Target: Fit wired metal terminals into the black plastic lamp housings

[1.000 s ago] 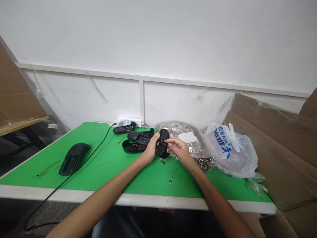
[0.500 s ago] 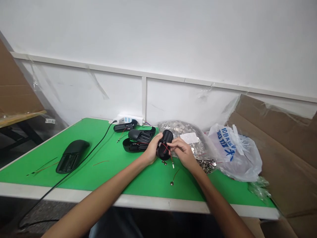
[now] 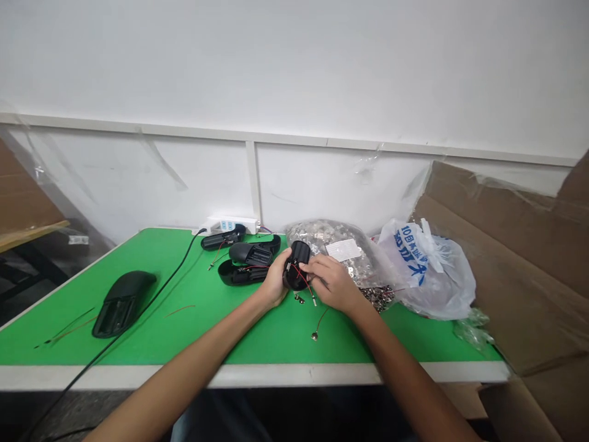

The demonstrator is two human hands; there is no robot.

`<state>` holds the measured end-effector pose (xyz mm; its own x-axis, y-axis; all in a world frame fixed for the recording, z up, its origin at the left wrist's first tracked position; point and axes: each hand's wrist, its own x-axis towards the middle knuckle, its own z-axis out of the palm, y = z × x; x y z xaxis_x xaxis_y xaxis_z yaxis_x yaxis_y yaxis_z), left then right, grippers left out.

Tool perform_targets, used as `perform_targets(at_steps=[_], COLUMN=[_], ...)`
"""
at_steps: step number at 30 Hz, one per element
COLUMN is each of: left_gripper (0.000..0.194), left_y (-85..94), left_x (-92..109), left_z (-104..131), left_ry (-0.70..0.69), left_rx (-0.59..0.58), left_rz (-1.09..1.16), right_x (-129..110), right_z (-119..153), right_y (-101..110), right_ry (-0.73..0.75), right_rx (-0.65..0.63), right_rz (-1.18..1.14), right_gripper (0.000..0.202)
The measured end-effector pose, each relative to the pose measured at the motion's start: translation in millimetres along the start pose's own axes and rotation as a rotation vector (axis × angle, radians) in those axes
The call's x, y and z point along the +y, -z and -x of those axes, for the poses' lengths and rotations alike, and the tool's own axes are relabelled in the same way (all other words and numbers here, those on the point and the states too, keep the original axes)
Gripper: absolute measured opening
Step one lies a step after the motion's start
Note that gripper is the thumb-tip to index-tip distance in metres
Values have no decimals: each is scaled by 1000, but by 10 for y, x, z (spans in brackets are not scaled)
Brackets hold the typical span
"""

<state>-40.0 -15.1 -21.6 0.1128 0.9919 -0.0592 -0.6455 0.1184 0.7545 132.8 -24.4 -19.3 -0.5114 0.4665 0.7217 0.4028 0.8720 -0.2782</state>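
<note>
A black plastic housing (image 3: 300, 253) with battery slots and thin red wires is gripped in my left hand (image 3: 275, 280), above the green table. My right hand (image 3: 332, 281) has its fingers pinched at the housing's right side, by the red wires; what lies between the fingertips is too small to make out. A white connector (image 3: 315, 301) hangs from the wires below the housing. Small metal pieces (image 3: 299, 298) lie under it, and a round metal contact with a red wire (image 3: 315, 336) rests nearer the table's front edge.
More black housings (image 3: 251, 253) lie left of my hands, and another (image 3: 122, 304) farther left beside a black cable (image 3: 170, 279). Behind are a power strip (image 3: 232, 224), a clear bag of metal parts (image 3: 331, 236) and a white bag (image 3: 432, 270). Cardboard (image 3: 501, 245) stands at the right.
The view has shifted, so the table's things appear farther left. My right fingers have closed in on the housing near the wires, and my left hand still holds it.
</note>
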Motion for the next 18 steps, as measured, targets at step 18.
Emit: perform_targets(at_steps=[18], left_gripper=[53], left_y=[63], left_x=[32], left_z=[-182], left_ry=[-154], left_rx=[-102], left_rz=[-201], right_x=[251], right_z=[-382], right_y=[654], right_ry=[-233], right_rx=[453], right_rz=[-374], right_gripper=[38])
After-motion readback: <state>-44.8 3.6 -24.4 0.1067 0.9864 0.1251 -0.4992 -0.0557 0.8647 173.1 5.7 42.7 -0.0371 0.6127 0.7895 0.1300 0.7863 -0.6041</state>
